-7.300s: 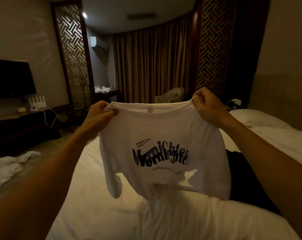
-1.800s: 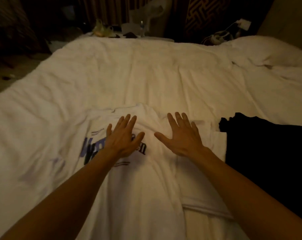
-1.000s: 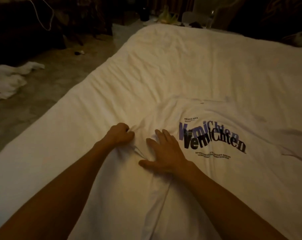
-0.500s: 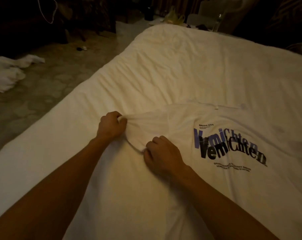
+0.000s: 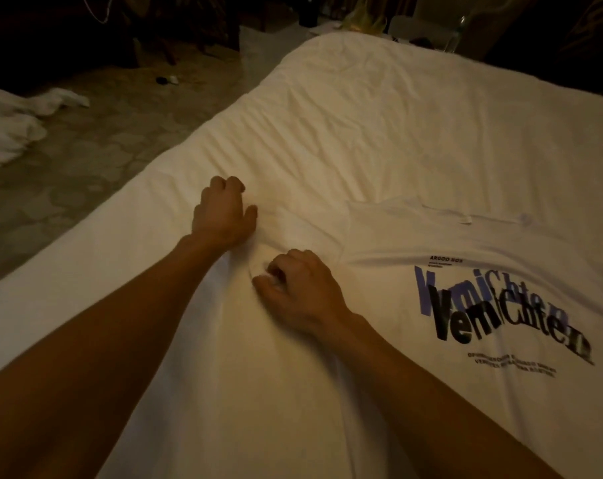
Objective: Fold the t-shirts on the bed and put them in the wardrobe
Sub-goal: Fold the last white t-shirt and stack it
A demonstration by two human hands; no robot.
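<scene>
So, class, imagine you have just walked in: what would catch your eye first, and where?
The bold black and purple print on the white t-shirt, spread flat on the bed at the right. Next, the two bare hands mid-frame: the right hand pinches the shirt's cloth, the left hand lies curled just beyond it. A crumpled white cloth on the dark floor, far left, also stands out.

Two hands (image 5: pixel 220 216) (image 5: pixel 300 292) on white t-shirt (image 5: pixel 466 392)
</scene>
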